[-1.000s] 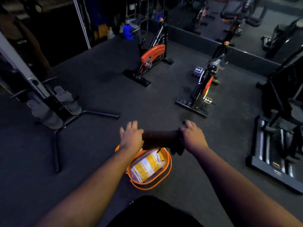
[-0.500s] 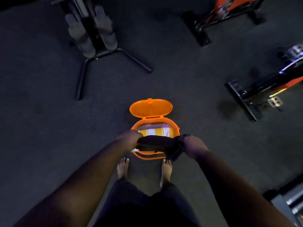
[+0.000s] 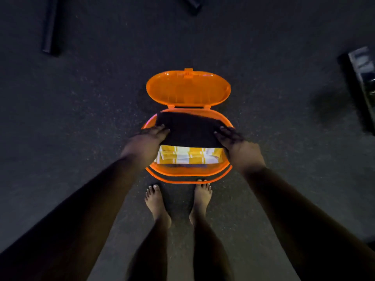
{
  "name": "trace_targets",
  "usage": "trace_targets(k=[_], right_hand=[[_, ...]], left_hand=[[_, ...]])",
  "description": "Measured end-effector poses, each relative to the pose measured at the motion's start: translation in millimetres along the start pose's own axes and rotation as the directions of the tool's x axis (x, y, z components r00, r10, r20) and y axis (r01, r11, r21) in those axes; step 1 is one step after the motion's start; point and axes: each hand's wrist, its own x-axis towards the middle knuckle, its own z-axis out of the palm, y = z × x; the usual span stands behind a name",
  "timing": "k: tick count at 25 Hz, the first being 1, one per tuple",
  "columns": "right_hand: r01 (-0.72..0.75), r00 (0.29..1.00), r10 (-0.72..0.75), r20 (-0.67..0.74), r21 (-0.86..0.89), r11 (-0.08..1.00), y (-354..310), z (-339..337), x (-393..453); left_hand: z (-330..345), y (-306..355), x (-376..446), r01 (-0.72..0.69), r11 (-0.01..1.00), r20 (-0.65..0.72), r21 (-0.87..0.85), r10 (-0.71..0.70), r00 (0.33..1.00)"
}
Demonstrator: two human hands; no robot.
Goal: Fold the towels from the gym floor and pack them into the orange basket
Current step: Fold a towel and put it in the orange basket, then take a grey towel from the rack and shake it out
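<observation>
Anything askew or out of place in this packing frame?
Nothing stands out. The dark towel lies flat on the yellow striped towel inside the orange basket, lid open, left hand and right hand on it.

Our basket (image 3: 188,175) mouth is mostly taken: dark towel (image 3: 188,128) across the far half, striped towel (image 3: 188,156) filling the near gap. Open lid (image 3: 188,89) blocks the far side, our feet (image 3: 157,203) crowd the near rim. Floor (image 3: 81,118) left and right is open.
</observation>
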Motion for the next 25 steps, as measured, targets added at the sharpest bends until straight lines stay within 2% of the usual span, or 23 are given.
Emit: trace_targets(k=[1, 2, 3, 4, 6, 7, 8, 9, 11, 13, 15, 18, 25], right_hand=[[0.031, 0.998, -0.031, -0.058, -0.008, 1.0, 4, 25, 1], [0.063, 0.996, -0.064, -0.058, -0.024, 0.998, 7, 62, 4], [0.093, 0.996, -0.093, 0.0, -0.041, 0.995, 9, 97, 6], [0.117, 0.984, -0.107, 0.143, -0.062, 0.991, 8, 124, 3], [0.15, 0.901, -0.085, 0.425, -0.122, 0.981, 3, 175, -7], [0.152, 0.884, -0.081, 0.461, -0.12, 0.981, 2, 192, -11], [0.142, 0.901, -0.089, 0.424, -0.096, 0.985, 0, 200, -14], [0.14, 0.939, -0.112, 0.325, -0.063, 0.988, -4, 203, -14], [0.136, 0.988, -0.134, 0.074, -0.026, 0.99, -11, 204, -2], [0.121, 0.991, -0.121, -0.05, -0.016, 0.993, -21, 200, 23], [0.099, 0.994, -0.097, 0.041, -0.041, 0.994, -28, 203, 54], [0.055, 0.973, -0.026, 0.229, -0.12, 0.991, -18, 224, 88], [0.014, 0.984, 0.007, 0.177, -0.117, 0.993, 1, 289, 110]], left_hand=[[8, -1, 15, -0.04, 0.996, 0.021, 0.081, 0.039, 0.999], [20, -10, 32, -0.116, 0.983, 0.025, 0.141, 0.113, 0.993], [24, -10, 46, -0.154, 0.986, 0.039, 0.068, 0.151, 0.988], [28, -11, 54, -0.111, 0.993, -0.023, 0.036, 0.112, 0.993], [31, -10, 75, -0.127, 0.96, -0.038, 0.25, 0.14, 0.989], [28, -17, 85, -0.193, 0.904, -0.047, 0.381, 0.228, 0.973], [27, -21, 89, -0.217, 0.875, -0.082, 0.433, 0.278, 0.957], [25, -21, 87, -0.222, 0.865, -0.112, 0.45, 0.301, 0.947], [25, -13, 87, -0.257, 0.904, -0.207, 0.343, 0.339, 0.918], [16, 0, 99, -0.317, 0.902, -0.305, 0.293, 0.402, 0.863], [8, 11, 121, -0.337, 0.886, -0.355, 0.318, 0.441, 0.824], [9, 18, 157, -0.316, 0.875, -0.365, 0.366, 0.448, 0.816], [45, 10, 220, -0.3, 0.851, -0.406, 0.431, 0.48, 0.778]])
